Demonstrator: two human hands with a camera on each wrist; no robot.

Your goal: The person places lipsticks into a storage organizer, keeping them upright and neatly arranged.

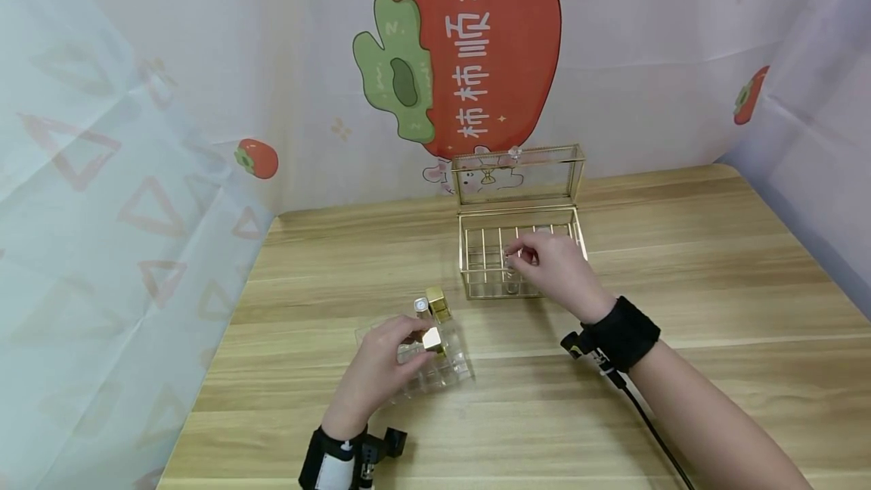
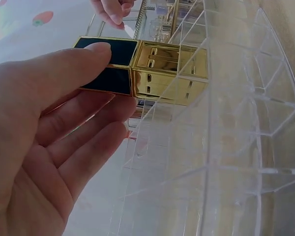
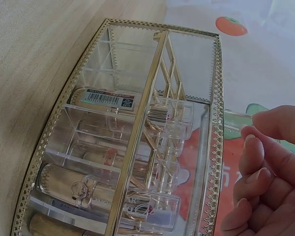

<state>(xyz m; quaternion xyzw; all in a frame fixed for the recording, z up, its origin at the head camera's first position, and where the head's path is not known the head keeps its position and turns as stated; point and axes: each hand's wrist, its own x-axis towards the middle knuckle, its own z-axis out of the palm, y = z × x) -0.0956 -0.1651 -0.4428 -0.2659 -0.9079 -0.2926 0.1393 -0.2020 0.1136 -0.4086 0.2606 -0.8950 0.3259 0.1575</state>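
My left hand [image 1: 374,373] pinches a square black-and-gold lipstick [image 2: 162,73] between thumb and fingers. Its gold end stands in a compartment of the clear acrylic organizer [image 1: 452,378]. Behind it in the organizer are a silver-topped tube [image 1: 421,305] and a gold tube [image 1: 439,304]. Over the gold-framed glass box [image 1: 463,252], its lid raised, my right hand [image 1: 559,269] pinches the end of a clear tube [image 3: 237,119]. The rest of that tube is partly hidden behind the box's frame. Several lipsticks, among them a clear-capped one [image 3: 96,194], lie inside the box's dividers.
The glass lid [image 1: 520,176] leans back toward a printed curtain [image 1: 646,97] behind the wooden table [image 1: 327,263]. A black cable [image 1: 649,426] runs from the right wristband [image 1: 622,333] down across the table. The organizer stands left of and nearer than the box.
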